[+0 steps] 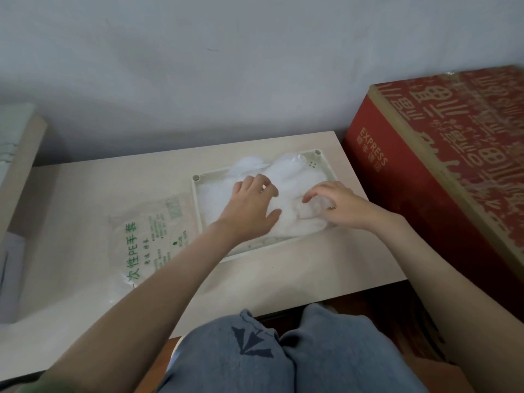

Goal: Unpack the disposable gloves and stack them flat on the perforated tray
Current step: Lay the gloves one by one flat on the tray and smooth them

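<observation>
A pale perforated tray (pixel 321 161) lies on the table near its far right corner. A heap of clear, whitish disposable gloves (pixel 286 177) fills it, crumpled and puffed up toward the back. My left hand (pixel 249 202) rests palm down on the pile, fingers spread and slightly bent. To its right, my right hand (pixel 333 204) sits on the gloves with curled fingers pinching a fold of the plastic. The gloves' bag (pixel 147 242), clear with green print, lies flat on the table left of the tray.
A large red cardboard box (pixel 442 171) stands right of the table (pixel 85 194), close to the tray. A grey wall runs behind. A pale shelf edge (pixel 19 154) sits at far left. My knees in blue trousers (pixel 283 355) are at the table's front edge.
</observation>
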